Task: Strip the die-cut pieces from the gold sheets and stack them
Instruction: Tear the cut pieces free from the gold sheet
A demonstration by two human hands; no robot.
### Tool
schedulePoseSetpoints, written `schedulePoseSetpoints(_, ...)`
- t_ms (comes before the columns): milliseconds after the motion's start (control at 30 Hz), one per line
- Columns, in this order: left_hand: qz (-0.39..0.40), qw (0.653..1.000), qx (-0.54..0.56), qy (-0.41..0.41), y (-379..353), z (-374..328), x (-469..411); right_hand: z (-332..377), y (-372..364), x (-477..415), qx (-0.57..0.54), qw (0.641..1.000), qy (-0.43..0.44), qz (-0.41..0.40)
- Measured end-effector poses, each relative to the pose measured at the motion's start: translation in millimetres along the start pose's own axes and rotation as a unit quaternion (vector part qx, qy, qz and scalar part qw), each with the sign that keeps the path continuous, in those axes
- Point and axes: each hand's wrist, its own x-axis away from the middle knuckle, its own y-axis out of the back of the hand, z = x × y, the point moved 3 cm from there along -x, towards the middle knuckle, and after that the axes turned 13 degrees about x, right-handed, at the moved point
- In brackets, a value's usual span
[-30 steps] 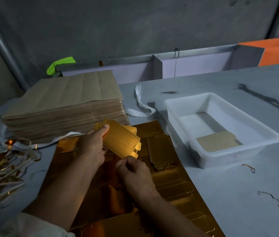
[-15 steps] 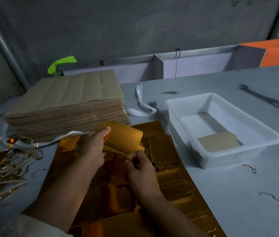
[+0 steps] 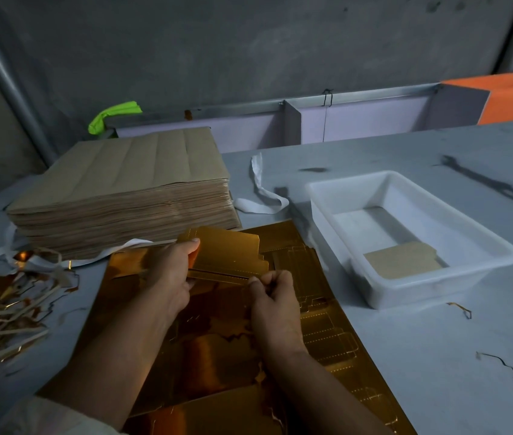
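At the frame's centre, our left hand [image 3: 172,271] clamps the gold pieces [image 3: 226,255], now lowered nearly flat over the gold sheet [image 3: 217,356], while our right hand [image 3: 272,296] pinches their near edge, so stacking looks close.
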Motion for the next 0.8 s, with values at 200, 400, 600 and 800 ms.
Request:
schedulePoseSetpoints(200,0.005,1.0,0.011,0.01,5.3,0.0,0.3,1.4,4.7,-3.1,-0.027,0.999,-0.041,-0.013)
schedulePoseSetpoints(400,0.005,1.0,0.018,0.025,10.0,2.5,1.3,2.4,4.5,-2.7,-0.026,0.998,-0.052,-0.005)
schedulePoseSetpoints(600,0.013,0.999,0.024,0.033,9.6,3.9,3.5,4.7,1.9,-1.0,-0.021,0.997,-0.066,0.022)
schedulePoseSetpoints(800,0.013,0.999,0.033,0.039,10.5,5.0,4.9,7.9,5.5,-3.2,-0.001,0.999,-0.051,0.017)
